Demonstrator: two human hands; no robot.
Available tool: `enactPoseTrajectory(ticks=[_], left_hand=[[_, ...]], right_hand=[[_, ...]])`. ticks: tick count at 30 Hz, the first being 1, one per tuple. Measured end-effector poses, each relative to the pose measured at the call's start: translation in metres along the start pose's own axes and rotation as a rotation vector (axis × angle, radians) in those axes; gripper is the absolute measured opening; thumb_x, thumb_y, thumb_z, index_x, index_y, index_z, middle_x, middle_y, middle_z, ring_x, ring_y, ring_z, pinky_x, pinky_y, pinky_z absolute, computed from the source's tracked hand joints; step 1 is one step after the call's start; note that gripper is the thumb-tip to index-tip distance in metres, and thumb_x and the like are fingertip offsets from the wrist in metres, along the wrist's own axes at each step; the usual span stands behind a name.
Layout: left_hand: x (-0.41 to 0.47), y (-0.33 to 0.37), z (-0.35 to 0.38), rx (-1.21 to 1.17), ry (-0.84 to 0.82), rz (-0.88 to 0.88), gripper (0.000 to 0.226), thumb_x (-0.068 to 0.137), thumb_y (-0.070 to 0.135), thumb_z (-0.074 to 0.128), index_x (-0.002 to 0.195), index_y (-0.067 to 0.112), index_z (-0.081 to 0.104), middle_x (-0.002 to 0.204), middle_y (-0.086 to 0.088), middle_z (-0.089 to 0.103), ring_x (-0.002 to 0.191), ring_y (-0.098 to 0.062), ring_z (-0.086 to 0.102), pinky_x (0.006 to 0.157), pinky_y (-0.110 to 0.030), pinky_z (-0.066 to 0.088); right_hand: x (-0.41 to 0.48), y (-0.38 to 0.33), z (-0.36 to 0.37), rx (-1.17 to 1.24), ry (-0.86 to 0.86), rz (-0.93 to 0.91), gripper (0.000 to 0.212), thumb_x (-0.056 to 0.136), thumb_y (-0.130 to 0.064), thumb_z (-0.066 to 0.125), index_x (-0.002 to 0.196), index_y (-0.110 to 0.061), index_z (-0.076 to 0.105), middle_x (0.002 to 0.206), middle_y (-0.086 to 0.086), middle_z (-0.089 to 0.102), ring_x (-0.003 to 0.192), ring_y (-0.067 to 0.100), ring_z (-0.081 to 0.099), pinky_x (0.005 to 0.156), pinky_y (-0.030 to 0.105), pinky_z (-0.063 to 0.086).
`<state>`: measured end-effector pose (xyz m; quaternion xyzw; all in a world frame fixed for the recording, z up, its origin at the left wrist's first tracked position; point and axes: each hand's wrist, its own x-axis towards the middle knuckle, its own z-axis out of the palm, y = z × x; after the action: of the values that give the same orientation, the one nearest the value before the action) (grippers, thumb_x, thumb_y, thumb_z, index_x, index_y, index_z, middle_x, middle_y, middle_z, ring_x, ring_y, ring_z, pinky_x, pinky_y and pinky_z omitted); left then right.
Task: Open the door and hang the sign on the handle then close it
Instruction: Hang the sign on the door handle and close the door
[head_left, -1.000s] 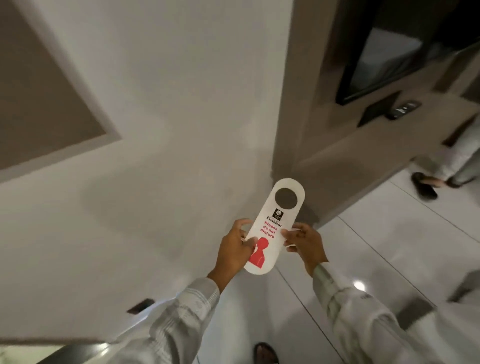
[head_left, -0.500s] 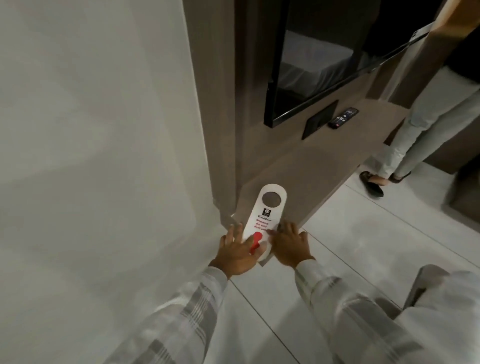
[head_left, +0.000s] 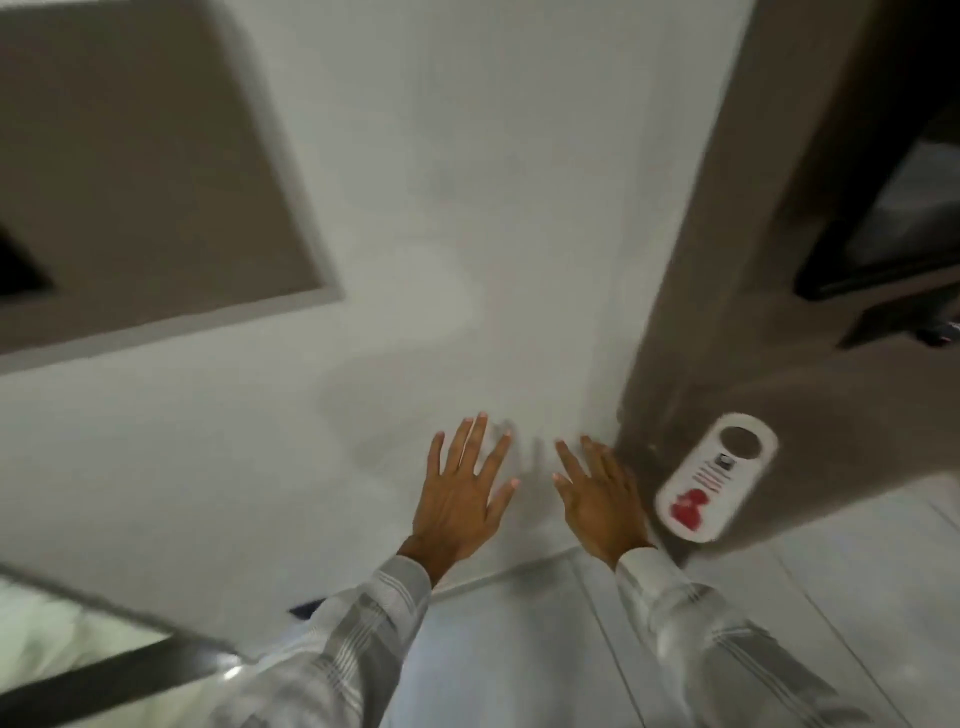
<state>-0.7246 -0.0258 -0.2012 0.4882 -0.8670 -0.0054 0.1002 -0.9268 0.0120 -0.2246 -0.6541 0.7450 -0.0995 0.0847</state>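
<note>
Over by the brown shelf (head_left: 810, 415) the sign (head_left: 714, 480) lies loose while my left hand (head_left: 460, 499) and right hand (head_left: 602, 501) are spread empty, so I could forget it.

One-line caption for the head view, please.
Both open hands, left hand and right hand, spread toward the white wall; door sign lies apart, unheld.
</note>
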Motion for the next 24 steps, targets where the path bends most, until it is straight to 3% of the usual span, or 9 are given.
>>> enactPoseTrajectory(ticks=[3,11,20,24], left_hand=[[-0.062,-0.071,-0.045,0.074,0.091,-0.19,0.063,0.1,0.056,0.025,0.155,0.027,0.019,0.164,-0.01,0.016,0.152,-0.029,0.014,0.121,-0.057,0.013],[-0.266,-0.21,-0.192,0.27,0.306,-0.633,0.063,0.1,0.056,0.024,0.155,0.028,0.019,0.165,-0.008,0.012,0.153,-0.028,0.01,0.121,-0.058,0.013],[-0.521,-0.263,-0.318,0.537,0.649,-1.01,0.071,0.098,0.047,0.038,0.156,0.014,0.015,0.164,-0.015,0.012,0.152,-0.028,0.011,0.124,-0.049,0.007],[-0.604,-0.277,-0.336,0.537,0.629,-1.13,0.076,0.098,0.053,0.031,0.156,0.011,0.007,0.166,-0.011,0.002,0.154,-0.022,-0.001,0.125,-0.045,0.003]], right_hand=[[0.005,-0.1,0.003,0.022,0.035,-0.229,0.054,0.104,-0.045,0.032,0.154,-0.027,0.028,0.163,0.011,0.025,0.148,0.031,0.027,0.117,0.05,0.026],[-0.046,-0.392,-0.02,0.14,0.095,-0.763,0.054,0.104,-0.046,0.028,0.155,-0.029,0.022,0.164,0.006,0.021,0.15,0.027,0.022,0.117,0.048,0.024],[-0.193,-0.661,-0.086,0.405,0.339,-1.306,0.053,0.102,-0.037,0.043,0.152,-0.023,0.033,0.161,0.01,0.029,0.147,0.029,0.031,0.11,0.05,0.035],[-0.26,-0.751,-0.115,0.451,0.421,-1.491,0.061,0.101,-0.039,0.046,0.155,-0.02,0.026,0.164,0.008,0.021,0.151,0.025,0.021,0.115,0.047,0.032]])
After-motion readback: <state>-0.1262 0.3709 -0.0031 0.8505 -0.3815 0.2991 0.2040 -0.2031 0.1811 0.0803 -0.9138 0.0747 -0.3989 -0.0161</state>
